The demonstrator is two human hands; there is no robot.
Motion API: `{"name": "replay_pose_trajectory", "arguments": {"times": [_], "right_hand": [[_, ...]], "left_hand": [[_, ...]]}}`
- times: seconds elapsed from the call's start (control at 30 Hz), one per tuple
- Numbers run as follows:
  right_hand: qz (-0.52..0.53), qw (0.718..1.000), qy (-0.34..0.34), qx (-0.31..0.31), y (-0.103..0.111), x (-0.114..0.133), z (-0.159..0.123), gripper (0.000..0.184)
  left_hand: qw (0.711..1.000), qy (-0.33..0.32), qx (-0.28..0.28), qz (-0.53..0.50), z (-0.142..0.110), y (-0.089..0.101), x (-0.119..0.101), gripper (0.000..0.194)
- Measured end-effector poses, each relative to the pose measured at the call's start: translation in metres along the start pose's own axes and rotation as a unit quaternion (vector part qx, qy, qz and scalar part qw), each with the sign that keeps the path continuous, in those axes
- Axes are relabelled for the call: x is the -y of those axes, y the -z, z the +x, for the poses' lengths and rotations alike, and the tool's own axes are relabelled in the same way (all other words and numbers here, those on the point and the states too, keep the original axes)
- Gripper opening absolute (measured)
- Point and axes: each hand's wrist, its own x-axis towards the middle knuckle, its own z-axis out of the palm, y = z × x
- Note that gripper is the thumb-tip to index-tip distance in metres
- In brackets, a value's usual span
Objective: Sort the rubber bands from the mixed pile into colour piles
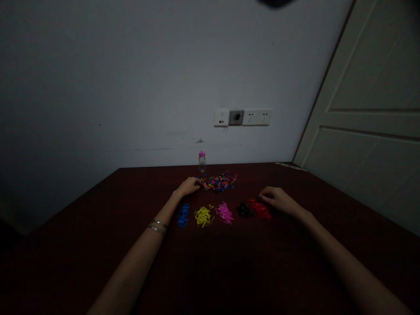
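A mixed heap of small coloured bands point(219, 181) lies on the dark red table point(98, 227). My left hand point(188, 187) reaches to the heap's left edge, fingers curled at it. In front lie sorted little piles: blue point(183, 215), yellow point(203, 216), pink point(224, 213), black point(243, 210) and red point(260, 208). My right hand point(277, 198) rests by the red pile, fingertips at its far end, fingers bent. What either hand holds is too small and dark to make out.
A small clear bottle with a pink cap point(202, 162) stands behind the heap near the wall. Wall sockets point(243, 117) sit above it. A white door point(370, 122) is at the right. The room is dim.
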Motion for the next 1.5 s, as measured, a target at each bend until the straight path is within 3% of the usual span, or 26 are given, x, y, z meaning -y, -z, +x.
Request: {"name": "replay_pose_trajectory", "arguments": {"times": [0.37,0.53,0.67,0.87,1.0,1.2,1.5], "right_hand": [[0.0,1.0,-0.01,0.01,0.001,-0.003,0.001,0.029],[-0.002,1.0,-0.007,0.003,0.001,-0.003,0.001,0.028],[-0.008,1.0,-0.011,0.0,0.002,-0.005,0.001,0.028],[-0.006,1.0,-0.007,-0.002,0.003,-0.003,0.0,0.027],[-0.006,1.0,-0.017,0.001,0.003,-0.003,-0.001,0.027],[-0.002,1.0,-0.025,0.006,0.002,-0.007,0.001,0.026],[-0.012,1.0,-0.021,0.005,0.003,-0.004,0.001,0.026]], "left_hand": [[1.0,-0.004,-0.023,0.01,0.002,-0.003,0.008,0.017],[0.997,-0.02,-0.064,-0.024,0.003,0.007,0.0,0.02],[0.993,-0.026,-0.097,-0.06,0.001,0.023,-0.017,0.02],[0.992,-0.043,-0.092,-0.082,0.001,0.031,-0.042,0.019],[0.991,-0.074,-0.075,-0.077,0.002,0.021,-0.061,0.017],[0.989,-0.147,-0.001,-0.009,-0.004,0.002,-0.103,0.017],[0.964,-0.25,0.048,0.08,-0.016,-0.02,-0.153,0.013]]}}
